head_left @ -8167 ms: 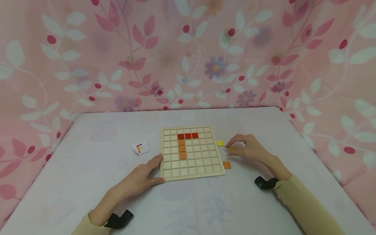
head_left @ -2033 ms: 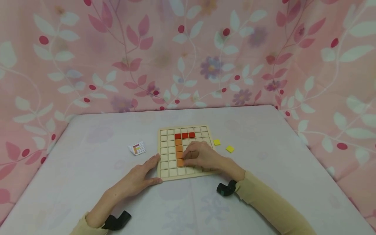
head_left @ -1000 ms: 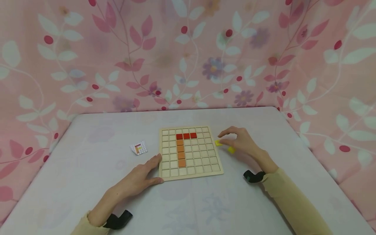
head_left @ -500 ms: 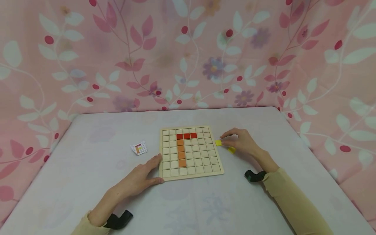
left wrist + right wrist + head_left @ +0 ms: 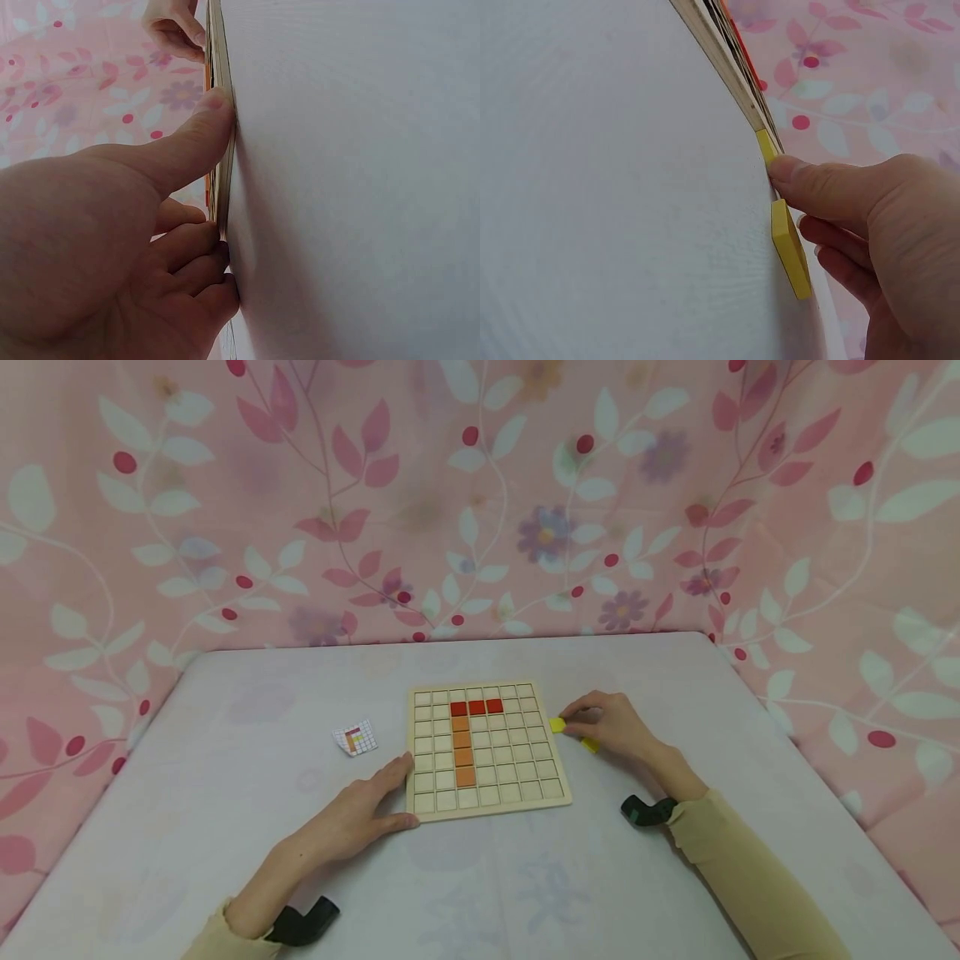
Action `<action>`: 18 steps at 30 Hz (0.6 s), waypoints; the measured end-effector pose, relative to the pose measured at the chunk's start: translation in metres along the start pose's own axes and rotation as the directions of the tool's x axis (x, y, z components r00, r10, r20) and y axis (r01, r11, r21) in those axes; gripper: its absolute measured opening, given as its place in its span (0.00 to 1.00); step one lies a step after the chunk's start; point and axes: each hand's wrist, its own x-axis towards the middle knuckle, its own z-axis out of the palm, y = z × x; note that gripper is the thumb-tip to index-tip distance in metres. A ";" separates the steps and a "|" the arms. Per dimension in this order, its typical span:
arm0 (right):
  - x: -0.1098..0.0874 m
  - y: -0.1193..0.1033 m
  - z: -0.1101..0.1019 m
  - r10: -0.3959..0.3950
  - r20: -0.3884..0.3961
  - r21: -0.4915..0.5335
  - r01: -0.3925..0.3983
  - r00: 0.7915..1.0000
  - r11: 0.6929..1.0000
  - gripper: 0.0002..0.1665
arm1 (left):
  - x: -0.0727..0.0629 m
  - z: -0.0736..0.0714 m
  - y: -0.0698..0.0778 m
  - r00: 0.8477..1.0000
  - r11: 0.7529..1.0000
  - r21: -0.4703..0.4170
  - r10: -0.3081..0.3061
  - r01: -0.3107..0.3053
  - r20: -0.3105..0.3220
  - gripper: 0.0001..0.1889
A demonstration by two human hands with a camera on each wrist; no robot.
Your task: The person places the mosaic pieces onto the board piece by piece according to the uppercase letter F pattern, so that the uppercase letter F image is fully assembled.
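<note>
A pale wooden grid board (image 5: 517,772) lies flat mid-table. Three red tiles (image 5: 476,707) sit in a row in its cells, with several orange tiles (image 5: 462,747) in a column below the leftmost. My left hand (image 5: 348,822) holds the board's near left corner, thumb on the front edge, fingers along the left side. Just off the board's right edge, my right hand (image 5: 613,727) pinches a yellow tile (image 5: 557,725) with thumb and forefinger; the fingertips hide part of it in the right wrist view. A second yellow tile (image 5: 789,247) lies beside it, under the hand.
A small creased paper card (image 5: 355,738), printed with a coloured grid pattern, lies left of the board. The table (image 5: 510,885) wears a white cloth. Behind it hangs a pink floral curtain (image 5: 420,510).
An orange tile once loose at the board's right has joined the column. My right hand has moved from the board to the yellow tile, and its fingers have closed on it. The left hand stays put.
</note>
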 end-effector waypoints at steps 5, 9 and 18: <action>0.000 0.001 0.001 -0.004 -0.004 0.005 0.004 1.000 1.000 0.11 | 0.000 0.000 0.000 1.000 1.000 -0.003 -0.001 0.001 0.002 0.47; 0.001 0.002 0.001 0.011 0.000 0.010 -0.011 1.000 1.000 0.11 | 0.000 0.000 0.000 1.000 1.000 -0.006 -0.004 0.004 0.004 0.47; 0.000 0.003 0.002 -0.002 -0.003 0.010 0.002 1.000 1.000 0.11 | 0.000 0.000 0.000 1.000 1.000 -0.007 0.002 -0.002 0.001 0.46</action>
